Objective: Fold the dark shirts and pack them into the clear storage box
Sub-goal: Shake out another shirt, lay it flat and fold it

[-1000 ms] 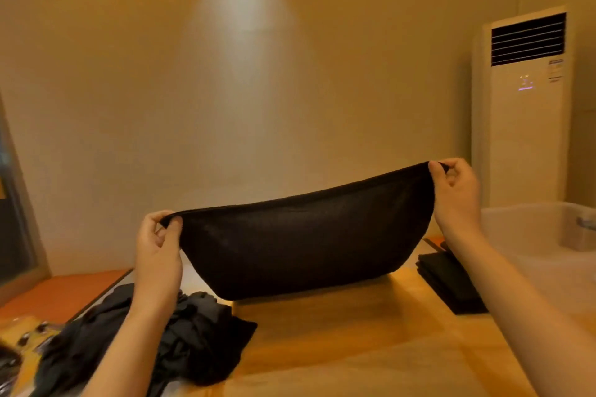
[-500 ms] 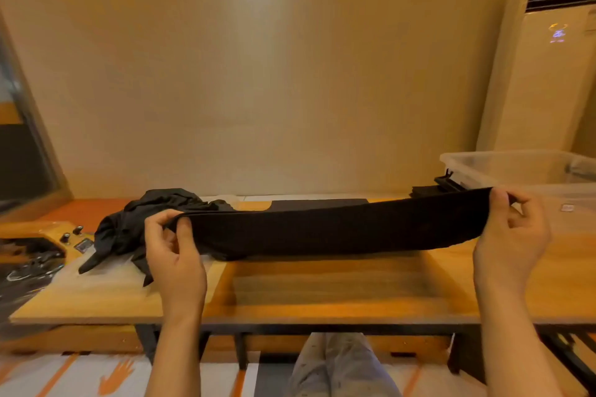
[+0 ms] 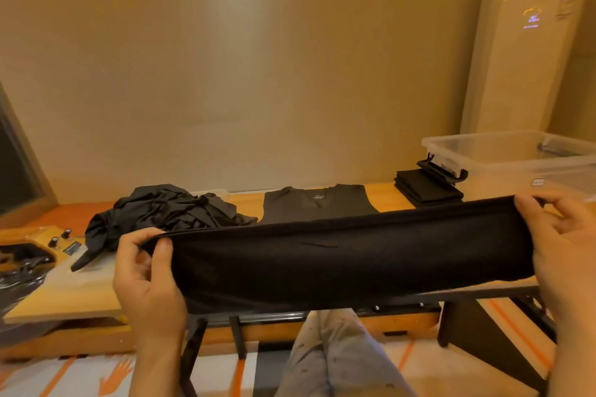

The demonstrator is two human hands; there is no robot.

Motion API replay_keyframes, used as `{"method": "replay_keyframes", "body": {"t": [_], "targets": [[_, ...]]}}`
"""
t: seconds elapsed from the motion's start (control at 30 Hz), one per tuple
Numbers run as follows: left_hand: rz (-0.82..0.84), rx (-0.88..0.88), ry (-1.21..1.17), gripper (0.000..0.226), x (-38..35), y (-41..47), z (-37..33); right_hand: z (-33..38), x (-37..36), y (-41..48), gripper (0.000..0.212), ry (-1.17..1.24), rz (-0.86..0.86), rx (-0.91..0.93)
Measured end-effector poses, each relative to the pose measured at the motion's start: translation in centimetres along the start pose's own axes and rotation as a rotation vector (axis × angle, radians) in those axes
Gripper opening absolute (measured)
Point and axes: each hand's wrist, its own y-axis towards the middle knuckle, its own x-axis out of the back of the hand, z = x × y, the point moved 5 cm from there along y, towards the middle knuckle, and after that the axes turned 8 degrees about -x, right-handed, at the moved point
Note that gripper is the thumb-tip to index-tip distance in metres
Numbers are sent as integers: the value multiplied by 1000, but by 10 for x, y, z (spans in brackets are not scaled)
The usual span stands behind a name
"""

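Note:
A dark shirt (image 3: pixel 338 258) is stretched wide across the near table edge, its neck end lying flat on the table further back. My left hand (image 3: pixel 145 271) pinches its left corner and my right hand (image 3: pixel 561 248) pinches its right corner. A heap of unfolded dark shirts (image 3: pixel 167 213) lies at the table's left. A stack of folded dark shirts (image 3: pixel 425 187) sits at the back right, beside the clear storage box (image 3: pixel 503 155), whose black latch hangs over the stack.
The wooden table (image 3: pixel 64 296) runs along a plain wall. A tall white air conditioner (image 3: pixel 522 51) stands behind the box. A yellow device with knobs (image 3: pixel 29 245) sits at the far left. My legs show under the table.
My hands have lowered the stretched shirt from in front of the wall down toward me, over the near table edge. The view has tilted downward, showing the shirt's neck end flat on the table.

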Motion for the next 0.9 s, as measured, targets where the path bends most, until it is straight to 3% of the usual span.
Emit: {"method": "replay_keyframes", "body": {"t": [0.1,0.27,0.53,0.63,0.77,0.9], "targets": [[35,33,16,30,-7,-3,0,-2,-2,-3,17,-18,14,-52],[129,146,38,8,-16,-10,25,-15,-11,1,12,-9,54,-115],[300,298,87,8,-52,22,68,-27,-46,62,14,-58,113,-73],[425,246,211,5,-84,61,94,-27,-80,113,15,-102,108,-18],[570,47,456,18,-147,120,129,-40,-145,192,18,-267,159,71],[727,64,588,20,-219,158,196,-70,-212,266,21,-553,220,83]]}}
